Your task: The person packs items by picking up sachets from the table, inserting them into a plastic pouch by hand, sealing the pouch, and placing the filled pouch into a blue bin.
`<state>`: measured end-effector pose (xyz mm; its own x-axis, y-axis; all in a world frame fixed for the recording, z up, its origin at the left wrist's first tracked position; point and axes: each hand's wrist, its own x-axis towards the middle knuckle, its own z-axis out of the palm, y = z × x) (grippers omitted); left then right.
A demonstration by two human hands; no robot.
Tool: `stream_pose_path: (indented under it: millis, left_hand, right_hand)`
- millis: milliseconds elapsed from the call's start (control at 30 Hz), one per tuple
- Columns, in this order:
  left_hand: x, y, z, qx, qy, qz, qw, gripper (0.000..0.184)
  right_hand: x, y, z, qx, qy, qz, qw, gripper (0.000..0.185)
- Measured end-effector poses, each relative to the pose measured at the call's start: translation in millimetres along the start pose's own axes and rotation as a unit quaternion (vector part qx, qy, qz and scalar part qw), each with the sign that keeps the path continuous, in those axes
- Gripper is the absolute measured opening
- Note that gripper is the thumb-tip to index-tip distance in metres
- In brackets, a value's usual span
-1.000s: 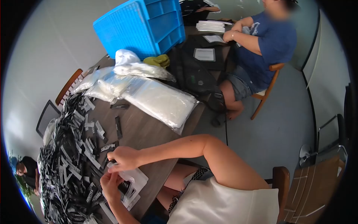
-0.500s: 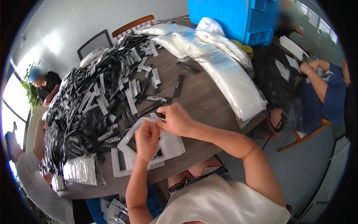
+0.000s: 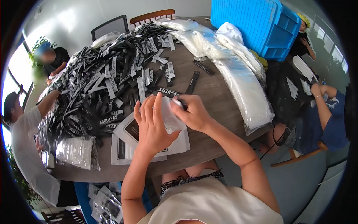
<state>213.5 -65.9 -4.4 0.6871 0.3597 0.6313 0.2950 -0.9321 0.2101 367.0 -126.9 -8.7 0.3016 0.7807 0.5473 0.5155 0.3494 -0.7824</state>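
Hands at the near edge of the bench (image 3: 212, 89). The left hand (image 3: 153, 125), curled into a loose fist half a second ago, now stands with its fingers spread and thumb out, gripping nothing visibly, its palm beside a translucent bag (image 3: 170, 117). The right hand (image 3: 194, 112) is closed, with a small dark piece (image 3: 182, 102) at its fingertips; blur hides whether it also pinches the bag. The bag, raised between the hands, now shows more plainly, which suggests that the left hand's part has turned from pinching to steadying or opening. Below, flat bags (image 3: 181, 145) lie overlapped along the near edge; black strips (image 3: 89, 89) are heaped toward the left edge, and white packs (image 3: 242, 89) run toward the right edge.
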Motion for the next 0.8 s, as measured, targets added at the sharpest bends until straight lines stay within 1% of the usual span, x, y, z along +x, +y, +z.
stream_pose_path:
  millis: [100,167,200,233,300,333,367,400,433,467,500,567,600,667,767,800]
  left_hand:
    - [1,-5,-6,0.012,-0.001,-0.024,1.000,0.113]
    - [0,-9,-6,-0.015,-0.006,-0.042,0.999,0.110]
    - [0,-11,-6,-0.023,-0.011,-0.048,0.999,0.110]
    - [-1,-13,-6,-0.030,-0.015,-0.054,0.998,0.110]
    - [-1,-15,-6,-0.057,-0.020,-0.063,0.996,0.110]
    - [-1,-15,-6,-0.072,-0.024,-0.075,0.994,0.109]
    - [-1,-15,-6,-0.087,-0.028,-0.085,0.992,0.109]
    - [-1,-15,-8,-0.097,-0.024,-0.104,0.990,0.109]
    - [-1,-15,-9,-0.097,-0.017,-0.097,0.990,0.108]
    - [-1,-15,-10,-0.098,-0.011,-0.090,0.991,0.108]
    - [-1,-16,-10,-0.099,-0.005,-0.082,0.992,0.108]
    - [-3,-13,-7,-0.088,-0.001,-0.049,0.995,0.106]
    - [-4,-10,-5,-0.084,0.000,-0.031,0.996,0.105]
    - [-4,-8,-3,-0.083,-0.003,-0.032,0.996,0.105]
    - [-5,-6,-1,-0.085,0.003,-0.047,0.995,0.104]
    - [-5,-6,0,-0.083,0.009,-0.055,0.995,0.104]
  right_hand:
    - [3,-8,-8,0.004,0.174,-0.021,0.984,0.026]
    - [1,-11,-24,-0.003,0.219,-0.070,0.973,0.019]
    - [-1,-10,-23,0.046,0.248,-0.064,0.966,0.012]
    - [-2,-13,-27,-0.008,0.245,-0.118,0.962,0.003]
    - [0,-17,-26,-0.094,0.245,-0.237,0.936,0.007]
    - [-3,-22,-24,-0.095,0.228,-0.231,0.941,0.014]
    - [-5,-25,-23,-0.086,0.203,-0.227,0.948,0.017]
    - [-9,-24,-17,-0.021,0.179,-0.164,0.970,0.016]
    - [-14,-22,-11,0.044,0.155,-0.098,0.982,0.016]
    - [-15,-24,-10,0.069,0.110,-0.048,0.990,0.015]
    - [-12,-23,-10,0.071,0.064,-0.026,0.995,0.015]
    - [-8,-20,-14,0.139,-0.035,0.111,0.983,0.019]
    - [-7,-18,-12,0.129,-0.004,0.103,0.986,0.021]
    - [-6,-10,-5,0.108,0.058,0.084,0.989,0.024]
    - [-6,-5,2,0.071,0.149,0.022,0.986,0.028]
    - [-6,-7,0,-0.028,0.141,-0.014,0.989,0.023]
